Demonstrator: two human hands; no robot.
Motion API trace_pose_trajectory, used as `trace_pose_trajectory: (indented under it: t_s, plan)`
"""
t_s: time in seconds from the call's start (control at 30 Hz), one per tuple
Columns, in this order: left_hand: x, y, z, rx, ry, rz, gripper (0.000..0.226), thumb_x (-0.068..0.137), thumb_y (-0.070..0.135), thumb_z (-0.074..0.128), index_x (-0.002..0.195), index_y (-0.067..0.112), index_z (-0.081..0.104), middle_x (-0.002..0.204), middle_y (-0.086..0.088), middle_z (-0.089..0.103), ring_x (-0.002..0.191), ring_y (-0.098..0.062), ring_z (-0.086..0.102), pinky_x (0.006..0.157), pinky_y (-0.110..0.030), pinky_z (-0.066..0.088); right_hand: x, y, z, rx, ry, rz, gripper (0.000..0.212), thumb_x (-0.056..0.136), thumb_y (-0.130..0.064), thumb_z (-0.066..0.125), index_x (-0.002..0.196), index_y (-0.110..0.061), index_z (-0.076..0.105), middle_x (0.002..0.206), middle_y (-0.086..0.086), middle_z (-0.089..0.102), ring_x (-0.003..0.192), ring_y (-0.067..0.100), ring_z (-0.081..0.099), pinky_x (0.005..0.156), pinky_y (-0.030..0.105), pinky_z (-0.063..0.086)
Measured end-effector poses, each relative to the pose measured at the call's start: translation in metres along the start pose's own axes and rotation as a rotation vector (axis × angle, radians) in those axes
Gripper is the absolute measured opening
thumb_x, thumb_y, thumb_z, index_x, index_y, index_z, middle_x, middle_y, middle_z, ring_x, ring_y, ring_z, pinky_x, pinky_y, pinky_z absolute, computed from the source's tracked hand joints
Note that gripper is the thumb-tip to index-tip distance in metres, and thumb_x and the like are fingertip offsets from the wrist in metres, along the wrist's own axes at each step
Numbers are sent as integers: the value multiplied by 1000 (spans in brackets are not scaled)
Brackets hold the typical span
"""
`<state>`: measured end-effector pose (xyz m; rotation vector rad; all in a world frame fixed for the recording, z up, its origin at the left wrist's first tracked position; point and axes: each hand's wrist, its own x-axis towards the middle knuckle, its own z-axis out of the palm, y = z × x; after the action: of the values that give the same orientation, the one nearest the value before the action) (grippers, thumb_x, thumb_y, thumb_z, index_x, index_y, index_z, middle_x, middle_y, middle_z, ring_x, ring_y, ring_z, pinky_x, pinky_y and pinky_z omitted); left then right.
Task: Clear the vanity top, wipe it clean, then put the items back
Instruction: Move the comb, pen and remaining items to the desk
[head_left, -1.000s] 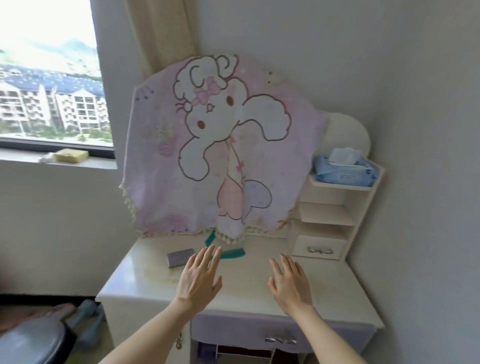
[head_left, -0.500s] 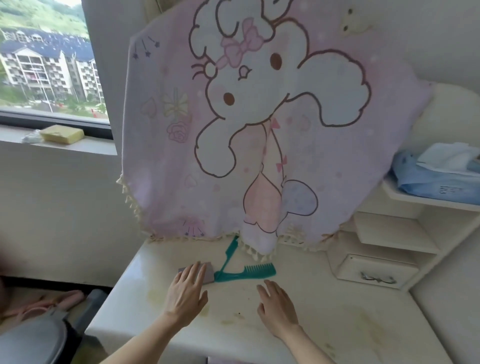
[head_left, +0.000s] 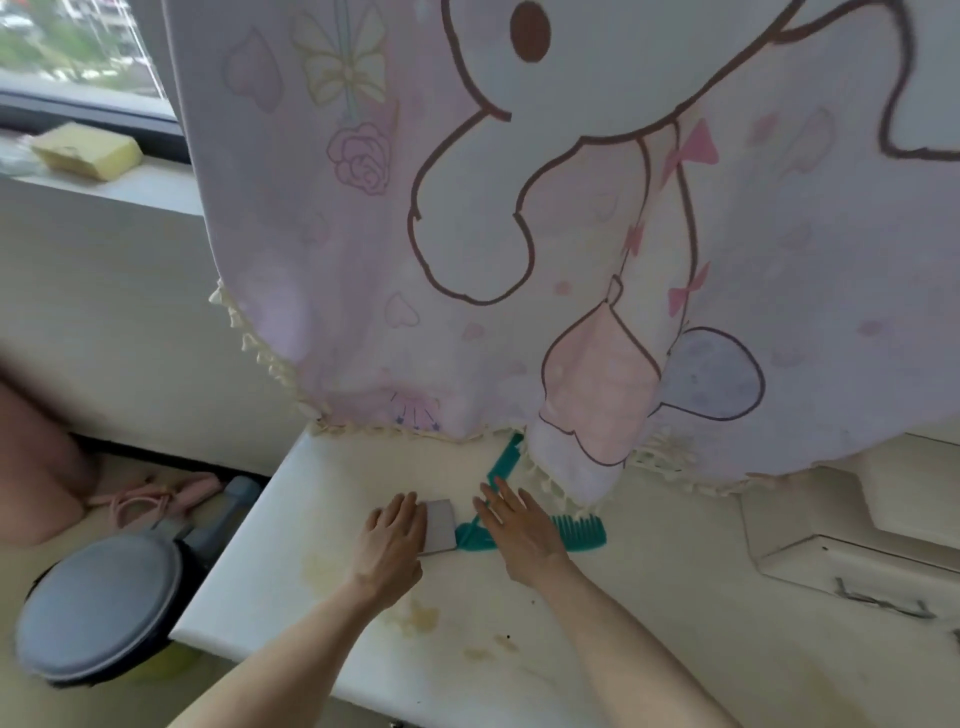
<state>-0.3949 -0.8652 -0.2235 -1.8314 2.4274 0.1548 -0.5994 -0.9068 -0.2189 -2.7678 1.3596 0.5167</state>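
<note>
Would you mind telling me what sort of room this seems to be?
Most likely a bedroom corner at home: a cream vanity top holding teal combs, with a small drawer unit at its back right, a cartoon-print cloth draped over what stands behind it, and a window beside it.

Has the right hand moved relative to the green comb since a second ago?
Yes. The right hand has gone forward across the vanity top and now lies over the green comb; earlier it hovered short of the comb.
</note>
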Motion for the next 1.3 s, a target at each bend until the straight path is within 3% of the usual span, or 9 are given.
trace_pose_trajectory:
  t_s: [0.13, 0.3, 0.43, 0.67, 0.77, 0.9, 1.03, 1.13, 1.3]
  plan:
    - [10, 0, 6, -12, -56, -10, 87, 19, 42, 87, 96, 5, 72, 99, -14, 70, 87, -29, 69, 61, -35, 57, 9, 1, 10, -17, -90, 15, 63, 97, -18, 36, 149, -11, 1, 157, 4, -5, 144, 23, -4, 116, 40, 6]
    - [15, 3, 16, -29, 16, 24, 61, 50, 30, 78, 100, 6, 53, 86, -13, 67, 74, -31, 67, 55, -31, 54, -7, 4, 37, 61, 154, -36, 57, 52, -20, 86, 106, -11, 70, 112, 6, 68, 96, 23, 66, 81, 32, 54]
    - [21, 2, 19, -36, 62, 5, 55, 41, 17, 86, 89, 4, 63, 75, -10, 62, 62, -30, 61, 52, -30, 51, -25, 6, 39, 74, 329, -63, 41, 60, -8, 58, 98, -12, 71, 79, 0, 65, 73, 19, 62, 71, 27, 53]
    - [26, 5, 15, -37, 16, 43, 72, 30, 27, 88, 92, 7, 58, 74, -8, 62, 60, -27, 61, 52, -30, 52, -26, -1, 36, 43, 266, 81, 8, 66, -11, 58, 70, -14, 65, 64, 1, 57, 59, 17, 54, 53, 25, 45]
    - [31, 10, 13, -27, -2, 31, 87, 23, 32, 88, 100, 2, 60, 76, -10, 63, 60, -28, 60, 51, -30, 52, -28, 0, 37, 63, 135, 167, 31, 69, -8, 33, 66, -14, 63, 61, 2, 55, 56, 19, 50, 51, 25, 42]
    - [35, 18, 2, -7, -12, 17, 80, 9, 30, 83, 83, 2, 67, 71, -9, 59, 59, -27, 56, 47, -27, 49, -36, 4, 38, 30, 140, 244, 31, 67, -8, 29, 60, -14, 59, 58, 3, 51, 54, 20, 47, 50, 26, 39]
    - [36, 26, -7, -27, -21, 46, 65, 16, 36, 75, 73, 8, 62, 72, -6, 56, 61, -25, 54, 50, -26, 46, -46, 9, 28, 79, 110, 288, 3, 59, -17, 56, 58, -14, 57, 55, 3, 50, 47, 18, 45, 45, 24, 35]
    - [37, 37, -16, -81, -7, 96, 54, 25, 33, 70, 73, 11, 56, 69, -2, 57, 57, -22, 56, 46, -23, 43, -52, 15, 27, 186, 94, 375, 30, 43, -17, 81, 58, -15, 55, 46, -1, 47, 32, 13, 42, 38, 18, 27]
    - [45, 54, -26, -157, 5, 194, 58, 27, 36, 71, 77, 12, 53, 64, 3, 52, 51, -17, 51, 38, -14, 18, -70, 22, 22, 183, 77, 452, 51, 27, -17, 87, 65, -11, 53, 32, -4, 41, 20, 11, 36, 43, 16, 9]
